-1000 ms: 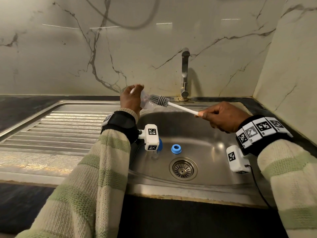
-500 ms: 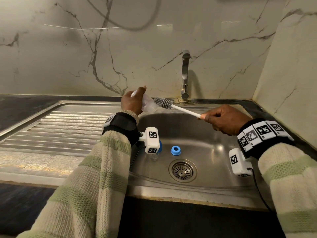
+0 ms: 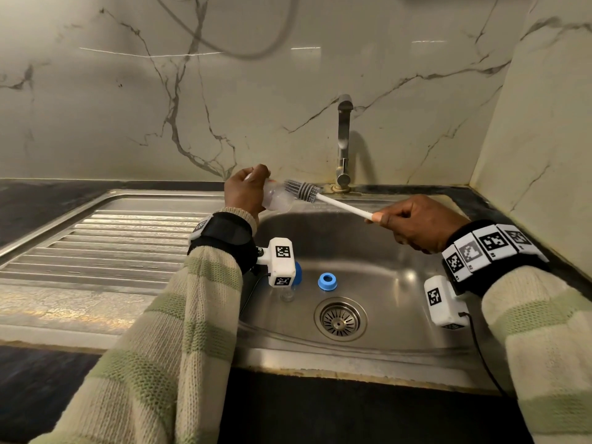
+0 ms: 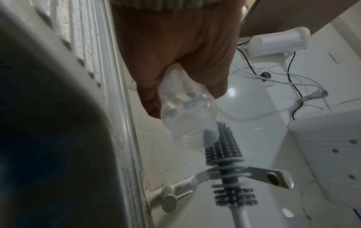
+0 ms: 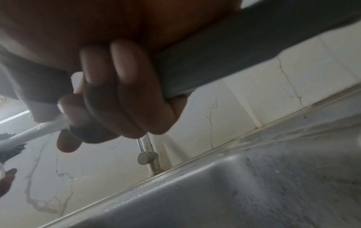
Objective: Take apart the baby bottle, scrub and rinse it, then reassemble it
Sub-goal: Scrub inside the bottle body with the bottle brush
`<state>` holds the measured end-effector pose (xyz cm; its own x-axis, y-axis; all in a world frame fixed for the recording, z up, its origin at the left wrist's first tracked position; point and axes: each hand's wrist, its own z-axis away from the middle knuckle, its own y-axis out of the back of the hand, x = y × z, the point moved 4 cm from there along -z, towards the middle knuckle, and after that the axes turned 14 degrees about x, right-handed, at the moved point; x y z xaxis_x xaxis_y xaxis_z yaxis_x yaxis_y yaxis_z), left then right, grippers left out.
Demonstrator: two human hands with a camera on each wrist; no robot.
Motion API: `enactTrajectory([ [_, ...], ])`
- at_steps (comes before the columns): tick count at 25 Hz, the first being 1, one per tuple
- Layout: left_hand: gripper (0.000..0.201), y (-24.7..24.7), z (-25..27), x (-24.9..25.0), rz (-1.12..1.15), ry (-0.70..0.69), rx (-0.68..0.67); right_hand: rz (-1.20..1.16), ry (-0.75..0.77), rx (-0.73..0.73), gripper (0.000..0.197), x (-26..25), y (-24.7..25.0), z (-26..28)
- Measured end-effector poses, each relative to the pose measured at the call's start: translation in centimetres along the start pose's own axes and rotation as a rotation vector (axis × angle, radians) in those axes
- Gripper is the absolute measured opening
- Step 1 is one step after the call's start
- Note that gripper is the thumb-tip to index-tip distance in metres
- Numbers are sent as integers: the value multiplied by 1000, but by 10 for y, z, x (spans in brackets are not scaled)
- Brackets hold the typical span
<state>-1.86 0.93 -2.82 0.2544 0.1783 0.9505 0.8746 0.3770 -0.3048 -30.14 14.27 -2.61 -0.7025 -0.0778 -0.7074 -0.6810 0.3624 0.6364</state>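
Observation:
My left hand (image 3: 245, 190) grips the clear bottle body (image 3: 277, 198) above the sink's back left corner, mouth turned right. In the left wrist view the bottle (image 4: 187, 117) shows its threaded mouth, with the grey bristle tip of the brush (image 4: 224, 155) just inside the rim. My right hand (image 3: 413, 222) holds the white handle of the bottle brush (image 3: 339, 205), whose grey head (image 3: 301, 190) touches the bottle mouth. The right wrist view shows my fingers (image 5: 121, 92) curled round the handle (image 5: 39, 129). A blue screw ring (image 3: 327, 281) lies on the sink floor. A blue part (image 3: 298, 273) sits half hidden behind the left wrist camera.
The steel sink basin (image 3: 400, 283) has a drain strainer (image 3: 340, 319) at its middle. The tap (image 3: 343, 139) stands behind the basin, with no water seen running. A ribbed draining board (image 3: 112, 238) stretches to the left. Marble walls close in the back and the right.
Both hands have risen slightly above the basin. The brush head stays at the bottle mouth, its tip now entering the rim.

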Motion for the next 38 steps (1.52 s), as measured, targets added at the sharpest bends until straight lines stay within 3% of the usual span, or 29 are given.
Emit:
enactTrajectory([
  [12,15,-2,0,2,89,22,60,119,30,24,27,-4,5,1],
  [15,15,-5,5,4,84,5,46,165,51,-42,27,-10,-2,5],
  [19,18,3,-7,7,-1,-72,110,116,50,-62,26,-10,-5,7],
  [23,19,11,-13,6,-115,-169,180,-89,-2,48,21,-6,8,4],
  [27,20,10,-14,4,-63,-101,211,-41,-16,1,22,-1,1,5],
  [38,24,2,-12,1,-131,-95,141,43,24,-39,23,-7,-1,4],
])
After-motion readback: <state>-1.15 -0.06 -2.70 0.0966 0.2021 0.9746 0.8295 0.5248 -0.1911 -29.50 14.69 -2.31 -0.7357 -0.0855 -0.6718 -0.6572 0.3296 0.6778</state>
